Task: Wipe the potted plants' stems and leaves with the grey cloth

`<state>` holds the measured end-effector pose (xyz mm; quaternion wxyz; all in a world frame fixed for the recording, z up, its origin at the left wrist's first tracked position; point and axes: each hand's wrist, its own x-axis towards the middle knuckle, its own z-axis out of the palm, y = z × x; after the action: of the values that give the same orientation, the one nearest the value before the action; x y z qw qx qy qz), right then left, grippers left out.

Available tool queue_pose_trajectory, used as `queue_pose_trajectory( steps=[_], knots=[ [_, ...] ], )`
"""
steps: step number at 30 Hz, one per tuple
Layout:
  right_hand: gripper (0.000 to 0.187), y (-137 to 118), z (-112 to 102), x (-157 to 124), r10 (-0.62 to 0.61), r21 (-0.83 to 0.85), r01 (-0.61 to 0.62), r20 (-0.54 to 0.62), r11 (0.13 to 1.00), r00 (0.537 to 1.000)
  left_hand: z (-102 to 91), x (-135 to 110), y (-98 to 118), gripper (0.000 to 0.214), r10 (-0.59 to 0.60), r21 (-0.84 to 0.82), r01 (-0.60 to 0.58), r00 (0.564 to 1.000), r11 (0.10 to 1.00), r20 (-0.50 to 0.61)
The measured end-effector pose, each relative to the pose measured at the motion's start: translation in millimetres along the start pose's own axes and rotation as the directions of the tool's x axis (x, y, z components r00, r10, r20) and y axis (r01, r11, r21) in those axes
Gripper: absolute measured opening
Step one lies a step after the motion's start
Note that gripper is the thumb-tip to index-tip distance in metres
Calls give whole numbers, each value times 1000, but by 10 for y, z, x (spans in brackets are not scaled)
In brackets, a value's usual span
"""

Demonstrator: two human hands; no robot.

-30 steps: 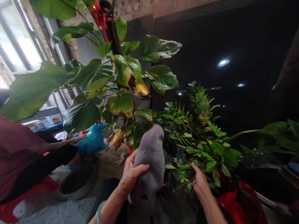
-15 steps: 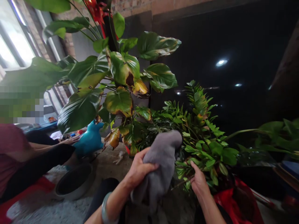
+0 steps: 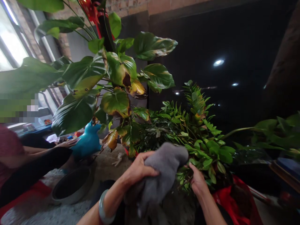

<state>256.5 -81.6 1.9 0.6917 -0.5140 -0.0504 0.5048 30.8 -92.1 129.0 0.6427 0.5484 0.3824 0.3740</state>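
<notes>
From the head view, we've got the grey cloth at six o'clock, gripped firmly in the left hand, thumb across the top, its lower end hanging loose! A pale bracelet circles that wrist. Over at half past four we see the right hand among the low leaves of the bushy plant, index finger extended; whether it pinches a stem, we can't tell. Large yellow-edged leaves spread towards ten o'clock, and at eight we spot a co-worker's hand by a blue figure.
</notes>
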Motion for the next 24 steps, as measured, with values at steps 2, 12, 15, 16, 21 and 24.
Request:
queue_pose_trajectory(
  steps=[2,12,15,16,21,24],
  knots=[
    [32,-1,23,-11,-8,-3,8,4,1000,1000,18,163,155,39,128,-78,-135,987,988,-98],
    [29,-30,-5,-46,12,-23,-12,-7,1000,1000,-54,184,-395,38,-36,225,27,999,974,34],
    [29,-30,-12,-26,4,-7,-4,-5,1000,1000,-57,152,-159,44,-32,178,13,994,984,103],
    [30,-28,-4,-21,-4,4,5,-2,1000,1000,-42,195,-48,46,23,137,-34,997,990,78],
    [34,-21,48,-17,-37,35,36,34,999,999,74,525,148,47,201,-41,-208,972,977,-123],
    [33,-17,43,-21,-33,25,31,54,999,998,108,536,-144,38,88,26,-86,990,996,-108]
  ],
)
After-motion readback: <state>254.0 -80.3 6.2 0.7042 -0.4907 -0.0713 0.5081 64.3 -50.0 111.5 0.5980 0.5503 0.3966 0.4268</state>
